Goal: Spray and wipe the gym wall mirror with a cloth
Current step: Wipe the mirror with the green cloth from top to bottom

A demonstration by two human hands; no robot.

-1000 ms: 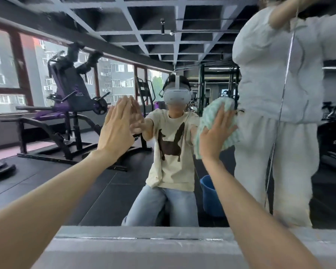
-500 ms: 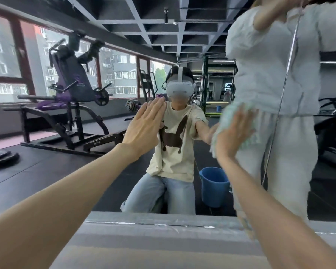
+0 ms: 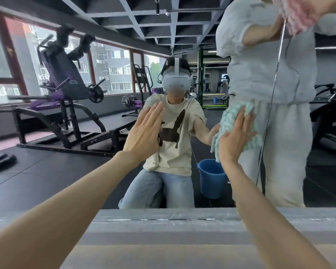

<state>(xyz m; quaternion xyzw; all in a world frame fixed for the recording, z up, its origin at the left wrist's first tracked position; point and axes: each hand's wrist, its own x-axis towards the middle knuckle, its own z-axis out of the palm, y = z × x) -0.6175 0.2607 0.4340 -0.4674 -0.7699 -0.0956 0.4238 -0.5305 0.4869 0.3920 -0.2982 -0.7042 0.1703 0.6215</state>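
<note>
Above the grey ledge point(image 3: 163, 220), the left hand point(image 3: 144, 133) is being held flat, fingers straight, against the mirror point(image 3: 47, 171). The pale green cloth point(image 3: 229, 121) is being pressed to the glass under the straight, spread fingers of the right hand point(image 3: 234, 144). A blue bucket point(image 3: 211, 179) is being reflected beyond.

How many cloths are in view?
2: a teal cloth pressed to the mirror under the right hand, and a pink cloth at top right in another person's hand. Reflections not counted.

Left hand point(image 3: 144, 133) flat on the mirror point(image 3: 47, 162), right hand point(image 3: 235, 140) pressing a teal cloth point(image 3: 229, 117) to it, blue bucket point(image 3: 211, 179) reflected
</note>
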